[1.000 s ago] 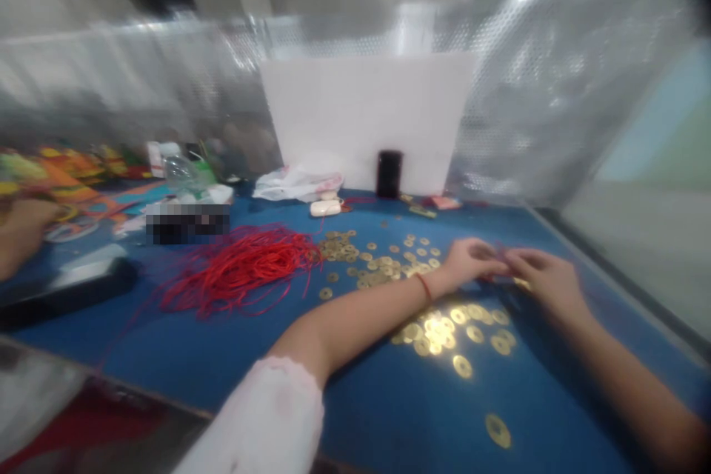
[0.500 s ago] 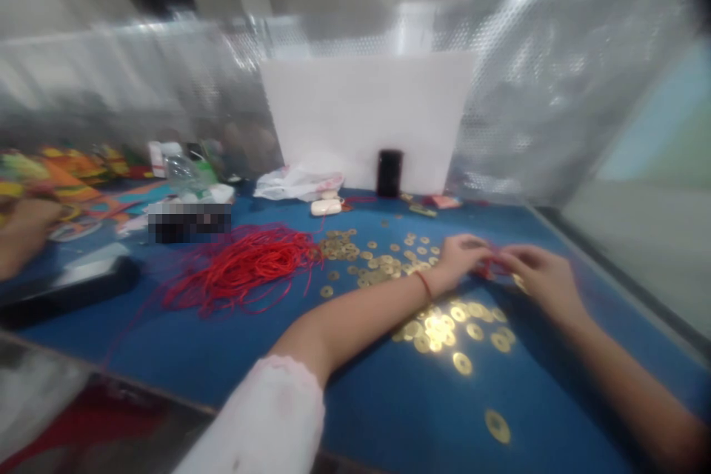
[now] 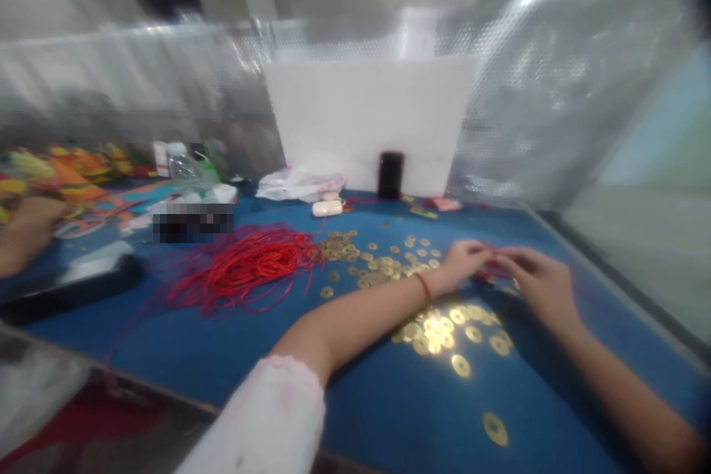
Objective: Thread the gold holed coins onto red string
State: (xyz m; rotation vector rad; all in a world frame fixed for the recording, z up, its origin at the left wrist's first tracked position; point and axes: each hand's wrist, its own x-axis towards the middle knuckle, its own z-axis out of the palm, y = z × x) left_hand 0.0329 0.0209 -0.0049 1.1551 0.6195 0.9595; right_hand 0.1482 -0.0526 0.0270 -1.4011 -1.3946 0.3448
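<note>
At the right of the blue table (image 3: 389, 400), my left hand (image 3: 465, 262) and my right hand (image 3: 541, 278) meet fingertip to fingertip. Both are closed in a pinch on red cord (image 3: 489, 274), which is blurred and partly covered by the fingers. A red string circles my left wrist. Round gold coins with holes (image 3: 438, 329) lie scattered below and left of my hands, one alone (image 3: 495, 429) nearer the front edge. To the left sits a loose heap of red cords (image 3: 249, 266).
Along the back stand a dark phone (image 3: 390, 175), a white case (image 3: 327, 207) and a plastic bag (image 3: 300, 184) before a white board (image 3: 372, 118). A black box (image 3: 72, 281) and a clear bottle (image 3: 183, 167) are at left. Another person's arm (image 3: 27, 233) reaches in at far left.
My two hands have drawn slightly closer together, and the fingers of my right hand have shifted a little to the left. The coins and the cord heap stay in place.
</note>
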